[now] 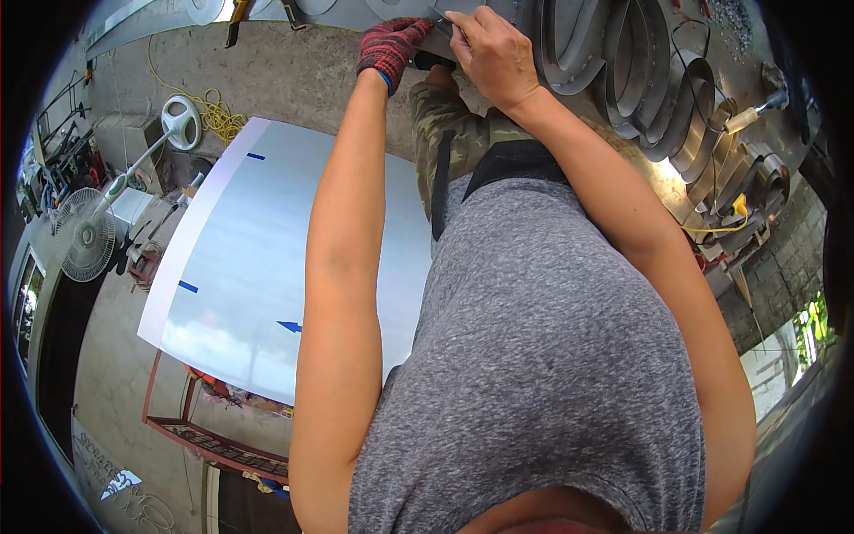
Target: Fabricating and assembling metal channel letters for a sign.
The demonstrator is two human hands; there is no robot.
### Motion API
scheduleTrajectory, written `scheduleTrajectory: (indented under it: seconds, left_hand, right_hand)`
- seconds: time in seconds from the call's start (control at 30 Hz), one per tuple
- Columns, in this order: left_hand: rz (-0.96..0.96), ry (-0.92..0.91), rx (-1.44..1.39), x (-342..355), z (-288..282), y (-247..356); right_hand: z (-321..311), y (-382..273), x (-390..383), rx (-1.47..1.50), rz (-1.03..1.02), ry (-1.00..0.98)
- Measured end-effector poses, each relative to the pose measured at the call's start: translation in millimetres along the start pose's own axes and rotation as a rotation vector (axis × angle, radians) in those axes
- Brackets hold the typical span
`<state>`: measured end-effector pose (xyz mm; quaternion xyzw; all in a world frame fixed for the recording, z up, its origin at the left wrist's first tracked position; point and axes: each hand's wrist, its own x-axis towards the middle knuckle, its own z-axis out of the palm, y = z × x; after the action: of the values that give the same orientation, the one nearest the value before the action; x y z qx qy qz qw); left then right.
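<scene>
My left hand (396, 46), in a red and black knit glove, is at the top middle, its fingers closed at the edge of a grey metal sheet (342, 12). Beside it, my bare right hand (500, 55) pinches a small thin metal piece (439, 18) between thumb and fingers. The fingertips of both hands nearly meet around this piece. Whether the left fingers grip it or something else is too small to tell. Bent metal strips (636, 80), curved like letter walls, stand just right of my right hand.
Clamps (237, 20) grip the sheet's edge at the upper left. A large film-covered panel (258, 240) lies on a red metal frame (213, 449) to the left. Farther left are a fan (86, 233) and a coiled yellow cord (221, 116). A wooden-handled tool (743, 119) lies among the strips.
</scene>
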<state>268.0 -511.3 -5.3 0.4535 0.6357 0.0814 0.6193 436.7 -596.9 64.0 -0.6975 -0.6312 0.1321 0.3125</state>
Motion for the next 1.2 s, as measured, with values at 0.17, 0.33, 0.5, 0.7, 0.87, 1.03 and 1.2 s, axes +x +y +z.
scheduleTrajectory:
  seconds: [0.17,0.33,0.5,0.7,0.87,1.03,1.2]
  left_hand:
    - [0.016,-0.007,-0.031,2,1,-2]
    - [-0.001,0.005,-0.013,0,-1,-1]
    - [0.027,0.001,0.015,4,-2,-3]
    - [0.022,-0.020,-0.013,6,-3,-8]
    - [0.031,-0.029,-0.041,4,-3,-7]
    - [0.020,-0.038,-0.027,4,-4,-3]
    - [-0.013,-0.017,-0.003,2,-3,-2]
  right_hand:
    - [4,0,2,0.020,-0.005,0.005]
    - [7,-3,1,0.018,-0.008,-0.002]
    - [6,-4,2,0.030,0.003,-0.015]
    - [7,-6,4,0.047,0.024,-0.022]
    - [6,-7,5,0.042,0.025,-0.026]
    - [3,-12,7,0.027,0.005,-0.026]
    - [5,-13,7,0.041,0.026,-0.041]
